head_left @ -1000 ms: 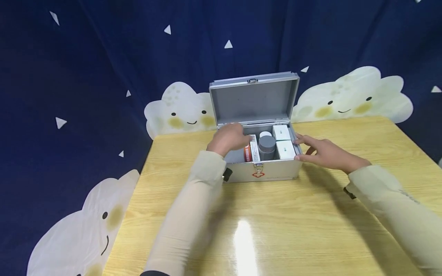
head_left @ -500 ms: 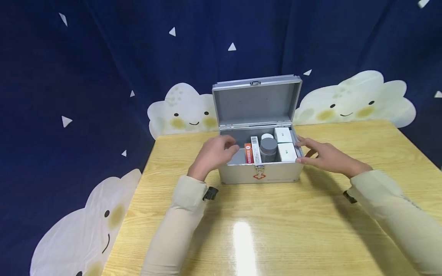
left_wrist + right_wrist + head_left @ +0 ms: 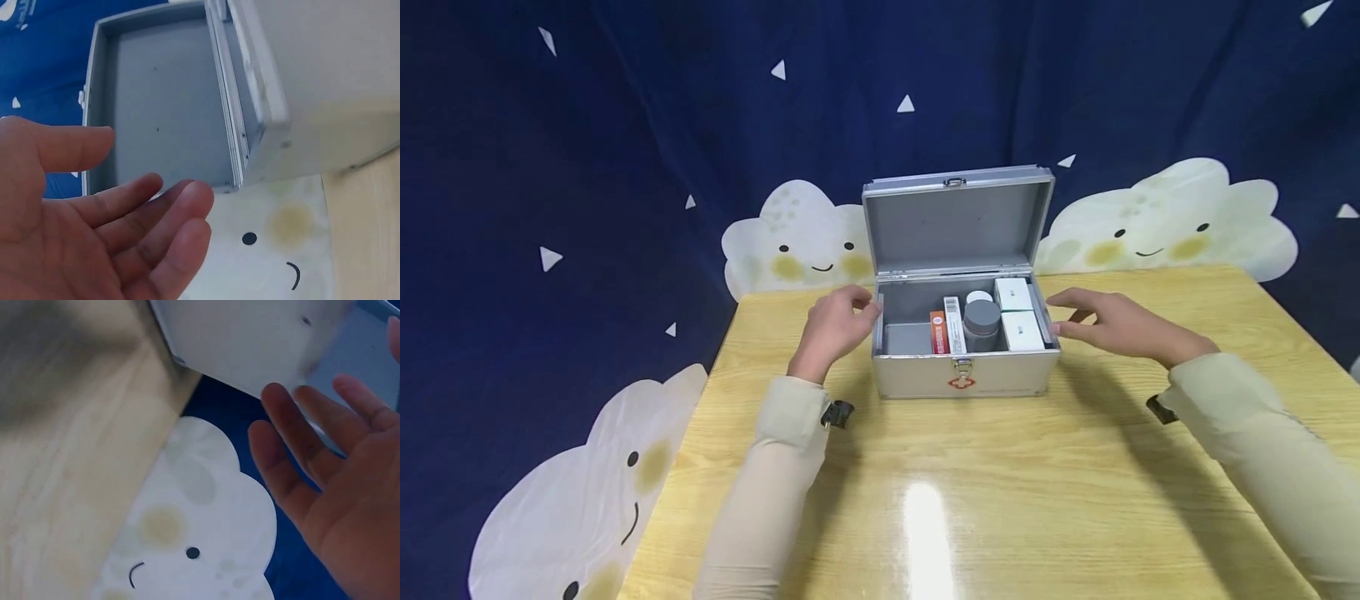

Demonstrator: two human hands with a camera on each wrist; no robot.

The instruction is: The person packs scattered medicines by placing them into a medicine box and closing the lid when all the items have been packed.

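Note:
A silver first-aid case (image 3: 917,379) with a red cross stands with its lid (image 3: 955,229) raised. Inside, an orange carton (image 3: 939,333) and a narrow white carton (image 3: 954,325) stand beside a grey-lidded bottle (image 3: 982,329). Behind that shows a white bottle cap (image 3: 978,297), and two white boxes (image 3: 1022,331) fill the right end. My left hand (image 3: 835,327) hovers at the case's left rim, fingers loosely bent around nothing, as the left wrist view confirms. At the right rim is my right hand (image 3: 1123,327), holding nothing, its fingers relaxed in the right wrist view (image 3: 350,475).
The wooden table (image 3: 1000,483) extends in front of the case and to both sides. A dark blue curtain (image 3: 700,100) with white triangles and cloud shapes (image 3: 805,217) hangs behind and to the left.
My left hand has come out of the case and moved left past its rim, uncovering the orange carton and the case's left part. My right hand has shifted slightly, staying by the right rim.

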